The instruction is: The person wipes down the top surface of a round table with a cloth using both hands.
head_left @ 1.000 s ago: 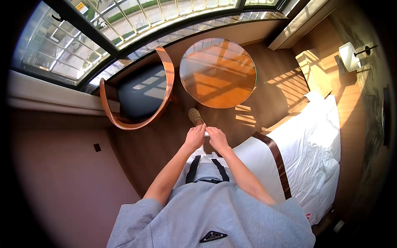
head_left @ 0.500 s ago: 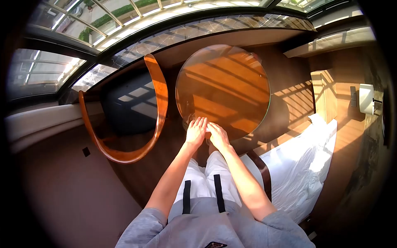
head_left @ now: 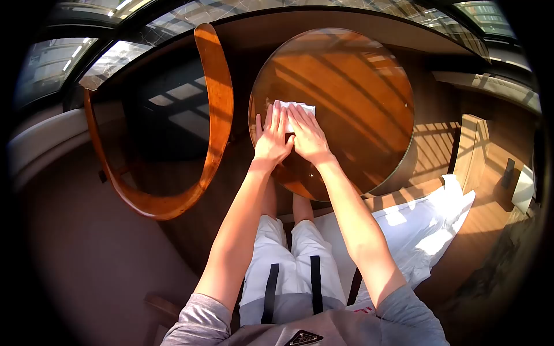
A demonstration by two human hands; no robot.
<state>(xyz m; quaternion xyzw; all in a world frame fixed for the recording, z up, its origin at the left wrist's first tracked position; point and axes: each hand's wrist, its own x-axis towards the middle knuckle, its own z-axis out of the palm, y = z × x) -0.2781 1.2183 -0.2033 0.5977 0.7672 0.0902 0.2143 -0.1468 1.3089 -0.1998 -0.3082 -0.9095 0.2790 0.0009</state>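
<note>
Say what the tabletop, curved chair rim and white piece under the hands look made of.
Tabletop: apparently glossy glass, given its greenish edge, perhaps over brown wood.
Curved chair rim: probably varnished wood, by its grain and sheen.
White piece: matte, uneven-edged; tissue or cloth, unclear which.

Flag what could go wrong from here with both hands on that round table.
The left hand and right hand cover most of the white cloth or paper, so it might bunch or slip and leave bare fingers on the round tabletop.
Both hands are left of its middle, so heavy leaning might shift it.
The curved wooden chair is close on the left; a wide leftward sweep could knock it.
</note>
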